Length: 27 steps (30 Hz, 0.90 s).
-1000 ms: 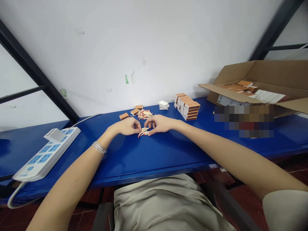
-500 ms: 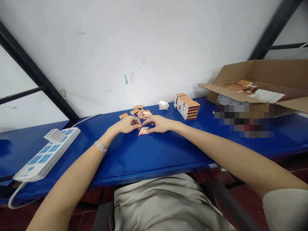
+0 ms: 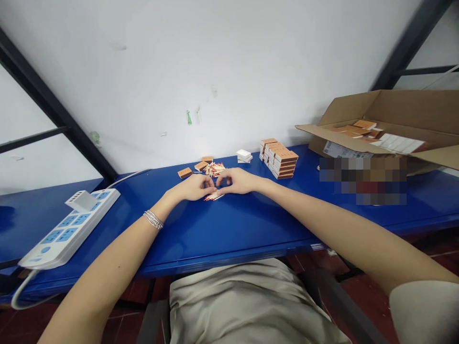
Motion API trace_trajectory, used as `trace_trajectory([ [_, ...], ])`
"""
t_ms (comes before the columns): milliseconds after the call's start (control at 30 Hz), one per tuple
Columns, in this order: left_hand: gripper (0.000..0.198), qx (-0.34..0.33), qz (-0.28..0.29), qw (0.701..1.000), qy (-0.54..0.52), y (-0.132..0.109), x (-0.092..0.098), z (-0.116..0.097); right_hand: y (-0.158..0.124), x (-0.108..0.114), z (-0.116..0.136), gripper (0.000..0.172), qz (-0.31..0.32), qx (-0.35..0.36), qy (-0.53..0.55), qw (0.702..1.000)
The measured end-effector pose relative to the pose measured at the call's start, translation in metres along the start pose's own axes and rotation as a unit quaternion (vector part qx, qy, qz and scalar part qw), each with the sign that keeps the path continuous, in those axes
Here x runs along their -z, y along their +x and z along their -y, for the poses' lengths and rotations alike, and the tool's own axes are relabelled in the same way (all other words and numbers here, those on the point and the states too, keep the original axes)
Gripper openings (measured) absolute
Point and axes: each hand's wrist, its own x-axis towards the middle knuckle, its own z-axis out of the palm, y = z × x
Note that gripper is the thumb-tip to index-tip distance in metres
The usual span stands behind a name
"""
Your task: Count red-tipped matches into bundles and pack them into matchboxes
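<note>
A small bunch of red-tipped matches (image 3: 213, 197) lies on the blue table (image 3: 229, 224) in front of me. My left hand (image 3: 195, 187) is at its left side, with thumb and fingertips closed on the matches. From the right, my right hand (image 3: 241, 181) curls over the same bunch, its thumb and fingers closed at the match ends; the fingertips partly cover them. Just beyond my hands is a larger loose heap of matches (image 3: 216, 168). Orange matchboxes (image 3: 185, 173) lie beside that heap, on its left and behind it.
White matchbox trays (image 3: 244, 155) are stacked near the wall. Right of them stands a block of stacked matchboxes (image 3: 285, 157). An open cardboard carton (image 3: 405, 114) with more boxes occupies the right end, beside a blurred-out patch. A power strip (image 3: 68, 234) lies on the left.
My hands have drawn closer together over the small bunch, the left moving slightly right. The matches now lie flatter and more sideways, with more of them covered by my fingers.
</note>
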Motion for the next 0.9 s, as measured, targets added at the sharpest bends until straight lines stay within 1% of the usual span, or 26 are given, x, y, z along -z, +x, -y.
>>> trace_trajectory([
  [100, 0.028, 0.016, -0.007, 1.0, 0.006, 0.0, 0.001, -0.001, 0.002, 0.002, -0.013, 0.017, -0.067, -0.063, -0.054, 0.994],
  [167, 0.028, 0.021, -0.002, 1.0, 0.0, -0.001, 0.002, -0.002, 0.004, 0.002, -0.022, 0.018, -0.1, -0.1, -0.106, 0.984],
  [233, 0.027, 0.015, 0.016, 1.0, -0.005, -0.001, 0.004, -0.002, 0.005, -0.001, -0.029, 0.021, -0.109, -0.102, -0.142, 0.979],
  [333, 0.026, 0.003, 0.036, 0.999, -0.005, 0.0, 0.004, -0.001, 0.009, -0.007, -0.034, 0.022, -0.112, -0.088, -0.163, 0.976],
  [400, 0.025, 0.005, 0.018, 1.0, 0.0, 0.001, 0.003, 0.001, 0.011, -0.01, -0.034, 0.021, -0.119, -0.09, -0.165, 0.975],
  [533, 0.021, 0.014, -0.062, 0.997, 0.034, 0.004, 0.0, 0.013, 0.014, -0.012, -0.031, 0.016, -0.121, -0.099, -0.165, 0.974],
  [600, 0.021, 0.018, -0.087, 0.995, 0.05, 0.006, -0.002, 0.02, 0.015, -0.011, -0.029, 0.013, -0.117, -0.113, -0.161, 0.973],
  [767, 0.021, 0.024, -0.106, 0.992, 0.065, 0.009, -0.005, 0.029, 0.015, -0.007, -0.028, 0.011, -0.11, -0.177, -0.135, 0.969],
  [900, 0.02, 0.019, -0.108, 0.992, 0.068, 0.009, -0.007, 0.027, 0.012, 0.0, -0.033, 0.01, -0.139, -0.21, -0.11, 0.962],
])
